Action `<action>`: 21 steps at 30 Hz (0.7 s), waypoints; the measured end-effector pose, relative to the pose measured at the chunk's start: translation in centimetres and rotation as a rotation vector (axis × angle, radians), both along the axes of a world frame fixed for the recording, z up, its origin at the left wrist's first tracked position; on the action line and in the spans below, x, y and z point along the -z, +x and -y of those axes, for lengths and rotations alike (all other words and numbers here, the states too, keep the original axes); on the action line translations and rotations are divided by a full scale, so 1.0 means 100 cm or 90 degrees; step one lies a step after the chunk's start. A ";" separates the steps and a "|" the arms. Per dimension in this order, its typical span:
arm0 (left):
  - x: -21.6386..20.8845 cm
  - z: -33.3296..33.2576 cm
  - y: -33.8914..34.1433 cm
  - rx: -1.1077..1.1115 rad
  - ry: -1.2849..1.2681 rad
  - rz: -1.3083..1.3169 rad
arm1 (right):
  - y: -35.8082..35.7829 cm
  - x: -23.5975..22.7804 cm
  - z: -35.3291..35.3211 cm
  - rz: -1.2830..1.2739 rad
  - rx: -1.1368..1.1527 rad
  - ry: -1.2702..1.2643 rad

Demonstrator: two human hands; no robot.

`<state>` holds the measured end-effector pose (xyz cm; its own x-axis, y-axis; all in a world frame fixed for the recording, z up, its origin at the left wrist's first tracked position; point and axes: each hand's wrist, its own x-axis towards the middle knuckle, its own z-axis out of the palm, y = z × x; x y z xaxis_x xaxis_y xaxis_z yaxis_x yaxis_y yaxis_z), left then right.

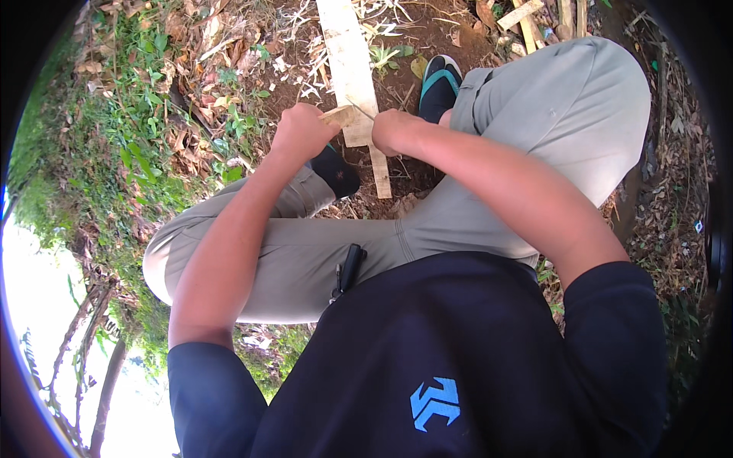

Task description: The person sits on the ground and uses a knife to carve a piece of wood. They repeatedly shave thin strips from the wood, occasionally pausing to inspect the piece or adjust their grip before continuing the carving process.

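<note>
Plank (347,69): pale, on the ground, running between right foot (440,84) and left foot (337,174); could skid if pressed off-centre.
Strip (381,175): narrow, jutting past the plank's near end; could shift if knocked.
Left hand (301,131): fingers closed on the stick.
Right hand (393,132): fingers curled tight, apparently round the blade's hidden handle.
Stick (334,114): over the plank's near end; could twist in a slack grip.
Blade (360,108): thin, beside the stick; too hard a push could slip it onto the left fingers.

outdoors | brown soil (416,38) | leaf litter (672,179) right | green undergrowth (137,160) left | white glare (30,282) lower left, probably sky
</note>
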<state>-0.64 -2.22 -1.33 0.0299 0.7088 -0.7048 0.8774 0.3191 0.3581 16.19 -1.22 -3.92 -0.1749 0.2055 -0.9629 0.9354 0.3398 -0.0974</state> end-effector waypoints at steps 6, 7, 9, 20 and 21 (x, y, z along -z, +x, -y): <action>0.006 0.006 -0.004 -0.008 0.033 -0.013 | -0.001 -0.008 -0.008 0.034 0.054 0.019; 0.006 0.004 -0.004 -0.009 0.029 -0.010 | 0.000 -0.006 -0.008 0.028 0.063 0.017; 0.006 0.002 -0.004 -0.015 0.016 0.001 | 0.002 -0.002 -0.007 0.019 0.080 0.015; 0.003 -0.004 0.000 -0.014 -0.025 0.006 | -0.005 0.002 0.001 0.060 0.189 0.062; 0.002 -0.005 0.000 0.000 -0.016 -0.005 | -0.004 0.002 0.000 0.048 0.180 0.054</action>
